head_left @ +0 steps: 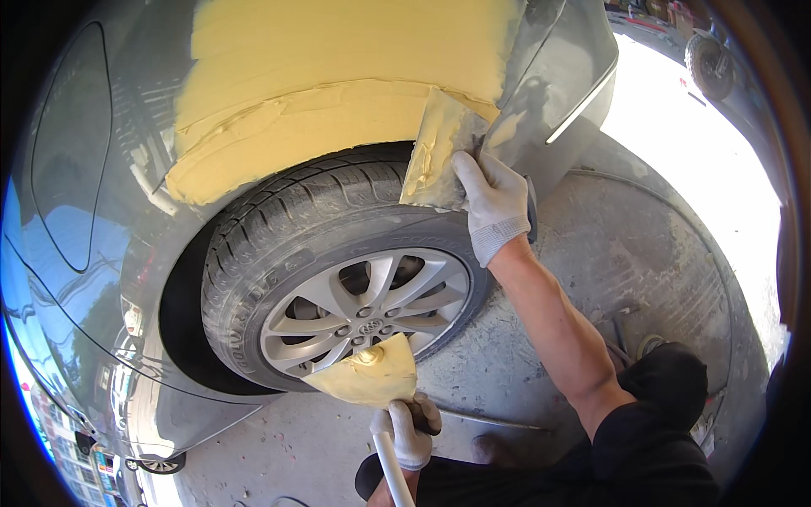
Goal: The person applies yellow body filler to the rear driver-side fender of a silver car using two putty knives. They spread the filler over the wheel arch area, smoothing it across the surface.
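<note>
My gloved right hand (492,198) grips a flat rectangular spreader (439,144) with yellow filler smeared over its face. The spreader's upper edge lies against the filler-coated panel, above the tyre. A broad layer of yellow body filler (338,51) covers the grey car panel, with a raised ridge along the wheel arch. Lower down, my gloved left hand (408,431) is closed on a fan-shaped filler board (363,376). Yellow filler coats the board, and a small lump sits on it. In front of that wrist runs a white tube (391,469); its attachment is unclear.
The dusty tyre (296,220) and silver alloy wheel (368,317) stand just behind the board. A thin rod (494,420) lies on the grey concrete floor (549,338). At the far right stands a small wheel (708,66) beyond bright sunlit ground.
</note>
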`<state>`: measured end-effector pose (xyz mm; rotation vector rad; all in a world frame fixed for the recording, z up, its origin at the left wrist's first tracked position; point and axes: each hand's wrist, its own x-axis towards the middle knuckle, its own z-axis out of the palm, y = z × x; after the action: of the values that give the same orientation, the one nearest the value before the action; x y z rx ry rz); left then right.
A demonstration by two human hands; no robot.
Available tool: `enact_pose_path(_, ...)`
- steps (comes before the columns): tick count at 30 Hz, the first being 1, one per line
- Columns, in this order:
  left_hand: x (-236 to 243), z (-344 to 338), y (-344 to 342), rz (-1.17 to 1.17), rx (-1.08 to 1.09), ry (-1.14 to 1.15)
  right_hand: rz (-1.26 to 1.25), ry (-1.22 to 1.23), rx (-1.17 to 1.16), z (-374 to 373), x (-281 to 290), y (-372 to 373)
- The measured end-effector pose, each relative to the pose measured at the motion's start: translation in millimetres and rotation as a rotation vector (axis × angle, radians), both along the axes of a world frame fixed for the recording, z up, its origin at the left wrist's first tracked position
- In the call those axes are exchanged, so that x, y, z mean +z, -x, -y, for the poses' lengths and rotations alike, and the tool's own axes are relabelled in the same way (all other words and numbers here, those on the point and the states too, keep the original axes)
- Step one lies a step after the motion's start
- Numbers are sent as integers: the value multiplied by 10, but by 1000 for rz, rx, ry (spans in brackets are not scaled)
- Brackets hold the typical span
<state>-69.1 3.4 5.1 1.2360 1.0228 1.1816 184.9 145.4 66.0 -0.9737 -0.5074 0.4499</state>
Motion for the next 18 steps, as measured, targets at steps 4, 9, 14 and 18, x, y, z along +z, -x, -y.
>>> enact_pose_path(4,-3,3,-13,4,11,-10,8,-13,-15,-5,-46,-31)
enact_pose_path(9,-8,9,-13,52,9,47,-20,-11,-5,42,-32,-47)
enact_pose_path(14,-24,-3,7,21,-4,17,-9,31,-15,76,-54,-62)
enact_pose_path(18,-44,-7,0,34,0,18,-53,-18,-8,38,-135,-104)
